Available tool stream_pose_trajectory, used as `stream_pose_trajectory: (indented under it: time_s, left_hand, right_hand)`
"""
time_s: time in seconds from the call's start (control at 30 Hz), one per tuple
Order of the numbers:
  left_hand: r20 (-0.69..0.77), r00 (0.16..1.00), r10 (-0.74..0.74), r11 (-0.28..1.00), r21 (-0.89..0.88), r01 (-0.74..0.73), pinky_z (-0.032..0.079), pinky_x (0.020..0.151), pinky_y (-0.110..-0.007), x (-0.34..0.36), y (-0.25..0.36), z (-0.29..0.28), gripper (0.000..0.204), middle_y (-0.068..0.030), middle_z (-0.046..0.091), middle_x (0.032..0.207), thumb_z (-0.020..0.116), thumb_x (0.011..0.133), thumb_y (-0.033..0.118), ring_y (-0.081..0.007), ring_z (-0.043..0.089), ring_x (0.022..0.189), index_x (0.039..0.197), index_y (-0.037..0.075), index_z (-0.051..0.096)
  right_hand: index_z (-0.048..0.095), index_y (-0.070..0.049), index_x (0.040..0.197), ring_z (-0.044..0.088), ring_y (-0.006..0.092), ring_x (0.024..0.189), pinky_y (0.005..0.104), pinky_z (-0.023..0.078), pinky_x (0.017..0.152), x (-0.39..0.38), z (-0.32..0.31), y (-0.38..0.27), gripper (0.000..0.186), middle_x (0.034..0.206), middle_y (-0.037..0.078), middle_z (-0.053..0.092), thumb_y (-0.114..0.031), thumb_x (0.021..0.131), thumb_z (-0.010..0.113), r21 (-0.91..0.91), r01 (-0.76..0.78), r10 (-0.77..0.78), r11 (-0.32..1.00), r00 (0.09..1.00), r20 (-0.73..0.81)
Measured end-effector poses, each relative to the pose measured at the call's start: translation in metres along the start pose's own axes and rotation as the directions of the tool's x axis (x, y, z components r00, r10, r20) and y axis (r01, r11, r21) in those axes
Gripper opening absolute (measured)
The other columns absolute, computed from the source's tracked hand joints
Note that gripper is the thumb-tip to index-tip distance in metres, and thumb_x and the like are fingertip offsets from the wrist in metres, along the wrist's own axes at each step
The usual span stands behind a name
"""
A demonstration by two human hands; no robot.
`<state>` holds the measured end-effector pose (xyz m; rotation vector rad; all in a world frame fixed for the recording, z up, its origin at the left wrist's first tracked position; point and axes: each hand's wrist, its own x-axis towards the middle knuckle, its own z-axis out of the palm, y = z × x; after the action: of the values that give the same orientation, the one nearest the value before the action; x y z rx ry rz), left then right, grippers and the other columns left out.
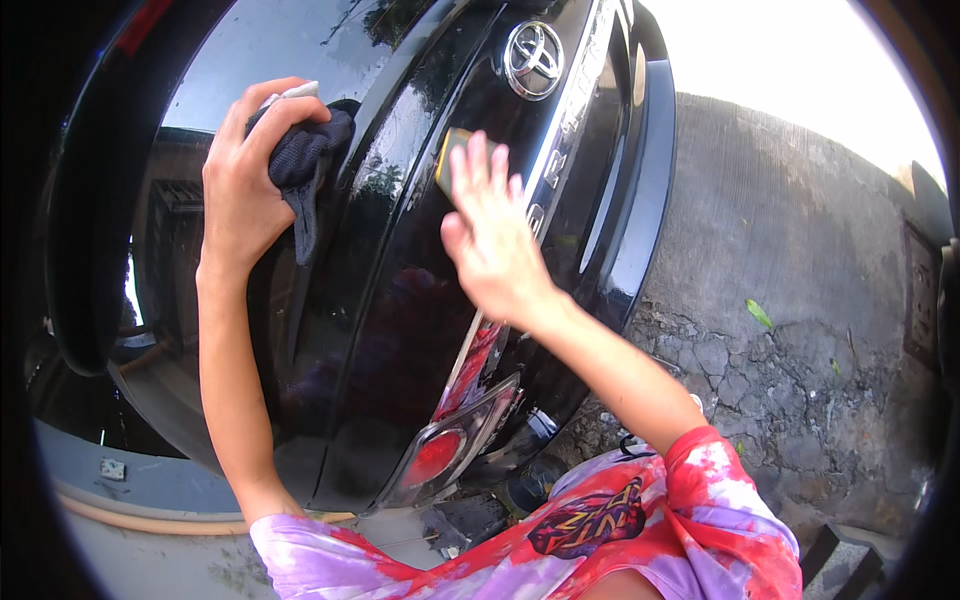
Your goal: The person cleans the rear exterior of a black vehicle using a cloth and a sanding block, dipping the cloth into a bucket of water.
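My left hand (245, 175) is closed around a bunched dark cloth (305, 155), with a small white piece (295, 92) showing at the fingertips. The cloth's loose end hangs beside the rear window of a glossy black car. My right hand (492, 230) lies flat, slightly blurred, fingers stretched over a yellow-edged dark sponge (448, 160). That sponge is against the black tailgate (400, 300), left of the chrome trim strip (575, 95); the fingers hide part of it. A round chrome emblem (533, 60) sits above the right hand.
A red and clear tail light (437, 457) is near my body, below the trim. The car's bumper (645, 180) juts out on the right. Beyond it are cracked paving (740, 370), a green leaf (758, 313) and a concrete surface (770, 210).
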<state>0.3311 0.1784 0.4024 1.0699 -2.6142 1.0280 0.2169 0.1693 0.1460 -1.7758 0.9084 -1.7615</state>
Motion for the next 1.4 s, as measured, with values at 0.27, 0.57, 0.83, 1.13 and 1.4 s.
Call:
stream_pose_trajectory:
  time_s: [0.27, 0.57, 0.83, 1.13, 1.4]
  left_hand:
    - [-0.062, 0.997, -0.05, 0.998, -0.028, 0.049, 0.052, 0.096, -0.042, 0.006, 0.004, -0.003, 0.046, -0.0072, 0.068, 0.121, 0.071, 0.062, -0.013, -0.0329, 0.064, 0.115, 0.101, 0.012, 0.069]
    - [-0.065, 0.997, -0.03, 0.999, -0.02, 0.029, 0.052, 0.096, -0.042, -0.001, 0.002, 0.005, 0.046, -0.0069, 0.068, 0.121, 0.074, 0.062, -0.011, -0.0332, 0.065, 0.113, 0.101, 0.013, 0.069]
    - [-0.052, 0.998, 0.019, 1.0, -0.002, -0.019, 0.052, 0.098, -0.041, -0.002, -0.002, 0.005, 0.047, -0.0104, 0.067, 0.124, 0.077, 0.061, -0.005, -0.0339, 0.065, 0.114, 0.105, 0.009, 0.068]
    - [-0.093, 0.994, 0.063, 0.998, 0.033, -0.06, 0.053, 0.098, -0.04, -0.004, -0.007, 0.007, 0.049, -0.0083, 0.067, 0.126, 0.08, 0.064, -0.004, -0.0332, 0.066, 0.116, 0.108, 0.013, 0.069]
    - [-0.18, 0.975, 0.133, 0.978, -0.136, -0.159, 0.053, 0.09, -0.042, 0.002, -0.014, 0.013, 0.032, -0.0105, 0.067, 0.111, 0.077, 0.067, 0.006, -0.0342, 0.066, 0.105, 0.097, 0.012, 0.068]
  right_hand:
    - [0.032, -0.002, 0.16, 0.015, 0.0449, 0.157, 0.0654, 0.013, 0.122, -0.09, 0.02, -0.025, 0.085, 0.17, 0.019, 0.024, -0.04, 0.092, 0.065, -0.046, 0.173, -0.161, 0.984, 0.969, 0.186]
    - [0.035, -0.001, 0.158, 0.021, 0.0444, 0.156, 0.0665, 0.019, 0.121, -0.052, 0.015, -0.009, 0.082, 0.168, 0.019, 0.028, -0.038, 0.092, 0.064, -0.162, 0.172, -0.155, 0.972, 0.981, 0.114]
    - [0.035, 0.004, 0.156, 0.025, 0.0396, 0.155, 0.0703, 0.02, 0.118, 0.054, 0.004, 0.013, 0.079, 0.167, 0.021, 0.027, -0.034, 0.094, 0.065, -0.44, 0.099, -0.187, 0.893, 0.969, -0.162]
    - [0.026, 0.001, 0.16, 0.018, 0.0363, 0.158, 0.0713, 0.013, 0.119, 0.056, 0.003, 0.019, 0.073, 0.17, 0.02, 0.019, -0.033, 0.102, 0.054, -0.228, 0.065, -0.095, 0.971, 0.988, -0.124]
    - [0.014, 0.004, 0.163, 0.001, 0.0476, 0.158, 0.0695, -0.001, 0.12, -0.106, 0.04, -0.077, 0.085, 0.17, 0.03, 0.006, -0.031, 0.099, 0.058, 0.031, -0.084, 0.077, 0.996, 0.982, 0.173]
